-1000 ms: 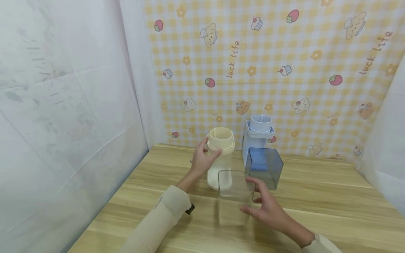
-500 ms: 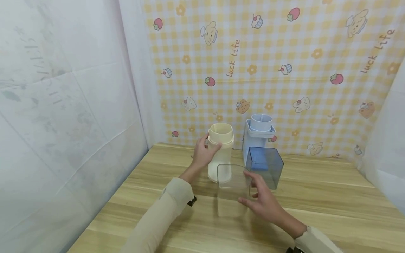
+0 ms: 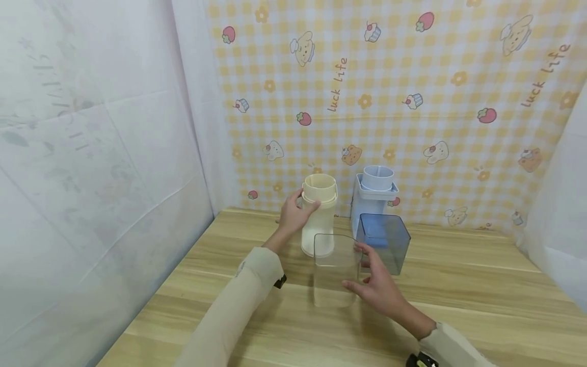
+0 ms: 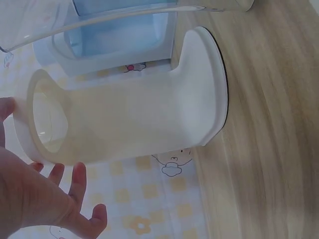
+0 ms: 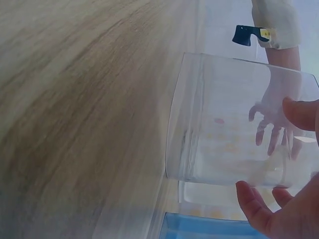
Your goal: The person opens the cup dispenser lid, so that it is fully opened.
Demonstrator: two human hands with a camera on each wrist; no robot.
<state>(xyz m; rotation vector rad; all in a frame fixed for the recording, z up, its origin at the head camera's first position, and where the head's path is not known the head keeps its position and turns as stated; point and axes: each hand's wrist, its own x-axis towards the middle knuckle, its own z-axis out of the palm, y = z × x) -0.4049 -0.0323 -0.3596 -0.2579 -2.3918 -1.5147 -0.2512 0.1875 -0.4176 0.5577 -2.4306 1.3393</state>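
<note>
Near the middle of the table is a cream plastic stand (image 3: 319, 224) with a round collar on top and a wide foot, upright in the head view. My left hand (image 3: 294, 216) grips it just under the collar, thumb in front and fingers behind. In the left wrist view, the stand's body (image 4: 124, 119) appears sideways with its foot low over the wood. A clear plastic container (image 3: 335, 275) overlaps the stand's foot in the head view. My right hand (image 3: 379, 285) holds this container by its right side, thumb and fingers on its wall (image 5: 229, 114).
A light blue stand (image 3: 370, 206) with a round collar and square tray rises behind to the right. In front of it sits a grey-tinted box (image 3: 395, 250). Printed checked cloth (image 3: 403, 66) hangs behind the wooden table (image 3: 458, 285), and white cloth (image 3: 105, 153) at the left.
The cream stand in my left hand has moved back toward the checked cloth. My right hand, with the clear container, has moved back and slightly left. The blue stand and tinted box stay put.
</note>
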